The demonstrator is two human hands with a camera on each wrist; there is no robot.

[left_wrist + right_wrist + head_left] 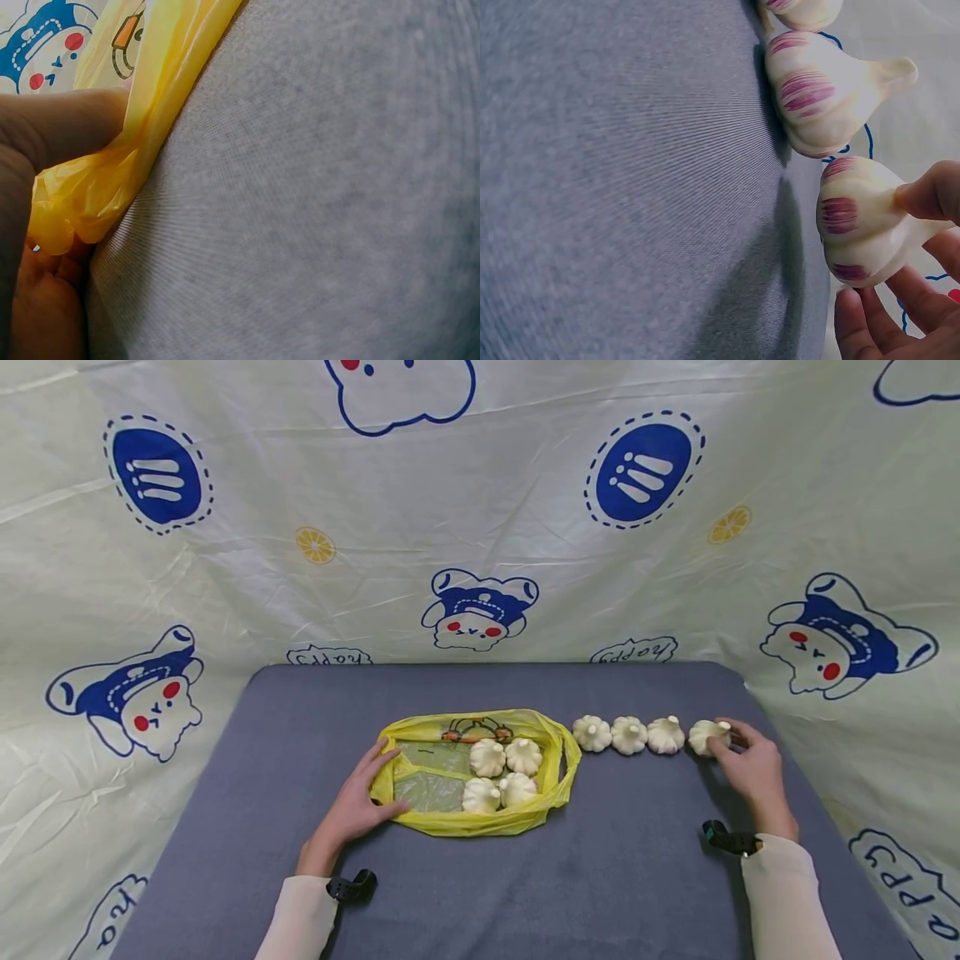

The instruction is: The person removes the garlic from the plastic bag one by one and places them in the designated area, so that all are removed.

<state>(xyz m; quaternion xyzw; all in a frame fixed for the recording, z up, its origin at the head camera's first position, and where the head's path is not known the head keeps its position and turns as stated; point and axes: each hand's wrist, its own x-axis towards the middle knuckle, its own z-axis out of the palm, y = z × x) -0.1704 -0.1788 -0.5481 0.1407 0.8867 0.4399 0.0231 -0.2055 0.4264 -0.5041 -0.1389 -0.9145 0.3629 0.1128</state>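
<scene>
My left hand (pixel 357 803), angled inward, grips the left end of a yellow plastic bag (pixel 480 824); my right hand (pixel 753 768), likewise angled, pinches the rightmost white, purple-streaked garlic bulb (pixel 702 739).

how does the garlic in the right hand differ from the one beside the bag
The held garlic is pinched by the right hand; the other garlic is untouched. The held garlic is at the row's far right, while the other garlic is at its far left, beside the yellow bag. Both are pale, ribbed bulbs with stems.
</scene>
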